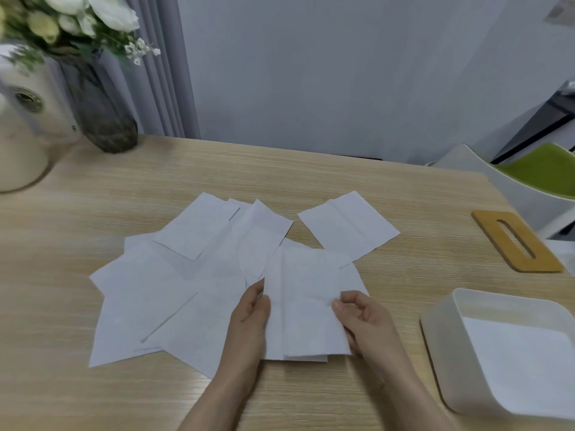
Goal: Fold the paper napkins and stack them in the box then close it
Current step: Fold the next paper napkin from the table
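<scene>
A white paper napkin is held between both hands just above the wooden surface, near the person's edge of it. It shows lengthwise creases and its lower end looks doubled into layers. The left hand grips its left edge, thumb on top and fingers curled behind the sheet. The right hand pinches its right edge between the thumb and bent fingers.

Left of the held napkin and behind it, a loose spread of unfolded napkins lies flat, overlapping one another. Behind the held napkin and slightly right, a single napkin lies with its near corner tucked under the held one.

Right of the held napkin stands the open white box, cut off by the frame edge; a white sheet lies flat inside it. Behind the box, farther right of the held napkin, a wooden lid with a long slot lies flat.

Far behind and left of the held napkin stand a dark glass vase of white flowers and, beside it, a cream-coloured rounded appliance. Behind the lid is a white chair with a green seat.
</scene>
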Tool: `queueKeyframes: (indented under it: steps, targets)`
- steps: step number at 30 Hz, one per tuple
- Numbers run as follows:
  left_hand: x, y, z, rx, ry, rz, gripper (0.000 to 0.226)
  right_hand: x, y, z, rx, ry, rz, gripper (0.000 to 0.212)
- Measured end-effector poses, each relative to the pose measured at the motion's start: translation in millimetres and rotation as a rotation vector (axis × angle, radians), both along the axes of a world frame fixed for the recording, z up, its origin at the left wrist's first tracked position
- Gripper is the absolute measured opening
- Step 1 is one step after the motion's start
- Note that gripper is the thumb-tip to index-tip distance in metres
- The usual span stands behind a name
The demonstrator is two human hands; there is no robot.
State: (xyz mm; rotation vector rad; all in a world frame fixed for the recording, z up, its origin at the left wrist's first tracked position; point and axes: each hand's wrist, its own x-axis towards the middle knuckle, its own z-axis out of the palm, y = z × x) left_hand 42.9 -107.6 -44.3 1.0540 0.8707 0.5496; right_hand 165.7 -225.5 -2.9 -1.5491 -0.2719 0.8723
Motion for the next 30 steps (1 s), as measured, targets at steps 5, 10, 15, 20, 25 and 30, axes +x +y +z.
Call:
queueKeyframes:
  steps: [5, 10, 15, 20, 25, 30]
  targets:
    - [0, 0, 3, -0.025, -0.003, 0.014, 0.034, -12, 13, -10, -0.04, -0.012, 0.002, 0.006]
    - [0, 0, 4, -0.058, -0.014, 0.035, 0.031, -13, 14, -12, -0.08, -0.082, -0.01, 0.007]
    - [0, 0, 6, -0.007, -0.03, 0.014, 0.027, -15, 16, -15, -0.082, -0.094, -0.006, 0.006]
    - [-2, 0, 1, -0.025, -0.042, -0.053, 0.026, -18, 14, -13, -0.082, -0.137, 0.004, 0.004]
    - [-2, 0, -5, -0.031, -0.062, -0.057, 0.044, -18, 11, -13, -0.166, -0.363, -0.019, 0.007]
    - [-4, -1, -5, -0.081, -0.104, -0.06, 0.044, -24, 11, -14, -0.214, -0.422, 0.048, 0.038]
